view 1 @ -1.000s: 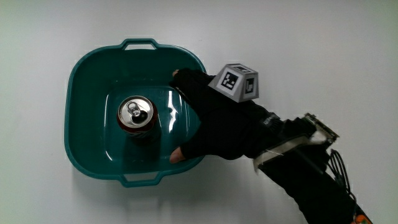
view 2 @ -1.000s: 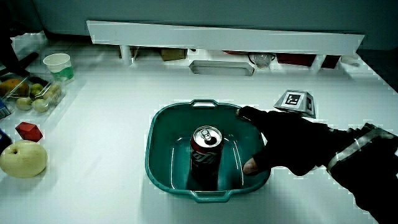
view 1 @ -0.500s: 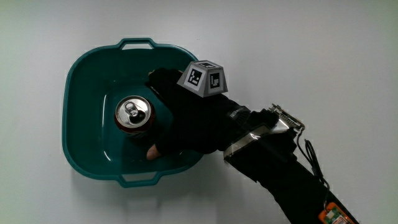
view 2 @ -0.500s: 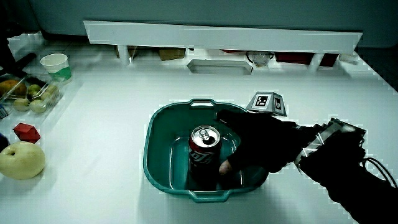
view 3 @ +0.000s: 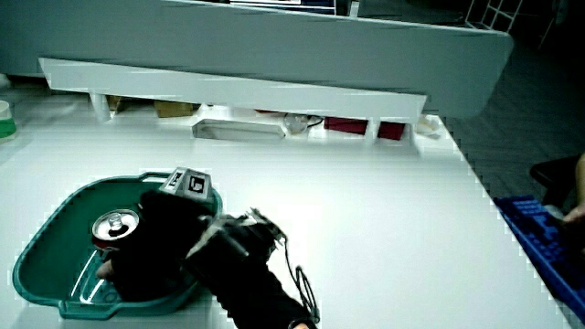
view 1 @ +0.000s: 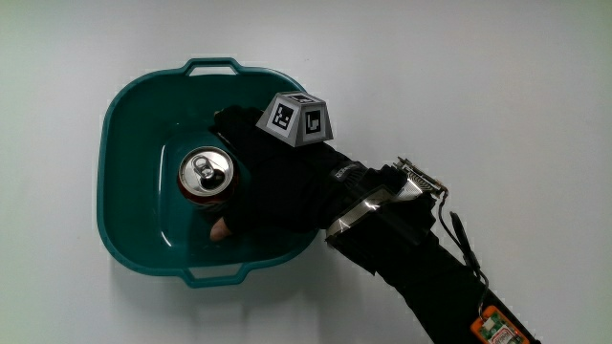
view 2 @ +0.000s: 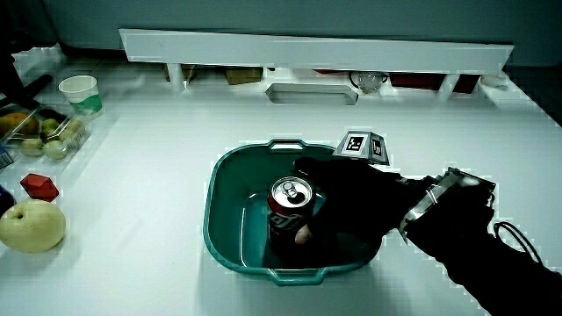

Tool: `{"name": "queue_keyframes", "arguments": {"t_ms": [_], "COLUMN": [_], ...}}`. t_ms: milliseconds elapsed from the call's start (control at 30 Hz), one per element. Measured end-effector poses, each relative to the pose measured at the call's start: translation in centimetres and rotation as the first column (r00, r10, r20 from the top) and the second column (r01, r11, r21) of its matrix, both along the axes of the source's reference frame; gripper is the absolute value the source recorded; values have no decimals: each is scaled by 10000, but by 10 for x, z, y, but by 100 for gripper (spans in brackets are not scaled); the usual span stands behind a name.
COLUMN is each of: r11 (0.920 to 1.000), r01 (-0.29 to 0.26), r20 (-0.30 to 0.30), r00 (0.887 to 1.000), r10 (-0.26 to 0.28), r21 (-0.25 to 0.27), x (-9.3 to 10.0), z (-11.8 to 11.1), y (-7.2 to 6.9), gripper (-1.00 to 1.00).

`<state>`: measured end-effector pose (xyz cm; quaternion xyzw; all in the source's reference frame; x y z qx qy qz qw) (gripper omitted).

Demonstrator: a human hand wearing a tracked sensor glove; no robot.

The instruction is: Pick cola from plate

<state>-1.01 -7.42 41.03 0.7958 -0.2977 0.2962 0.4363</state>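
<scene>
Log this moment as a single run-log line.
stage: reaching to grasp | hand: inside teal basin, fingers around cola can | can: upright in basin, not lifted | grip: not confirmed closed

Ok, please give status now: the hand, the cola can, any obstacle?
Hand inside teal basin, grip curling around cola can. Can upright, not lifted. Nothing else in the basin.

White table [view 1: 478, 76], teal basin [view 1: 124, 115], pear [view 2: 32, 225], cup [view 2: 81, 92]
</scene>
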Motion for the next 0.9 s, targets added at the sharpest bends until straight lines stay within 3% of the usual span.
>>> {"name": "queue_keyframes", "arguments": {"t_ms": [333, 633, 767, 900], "r11": [9980, 9920, 9914, 9882], "r01": [-616, -799, -840, -1050], "r20": [872, 997, 1223, 1480], "r00": [9944, 9925, 9899, 9851], "r10": [600, 701, 716, 879], "r21": [150, 976, 999, 1119], "x": [4, 4, 5, 10], "z": [-2, -8, -9, -17], "y": [-2, 1, 1, -1], "gripper": [48, 84, 100, 100]}}
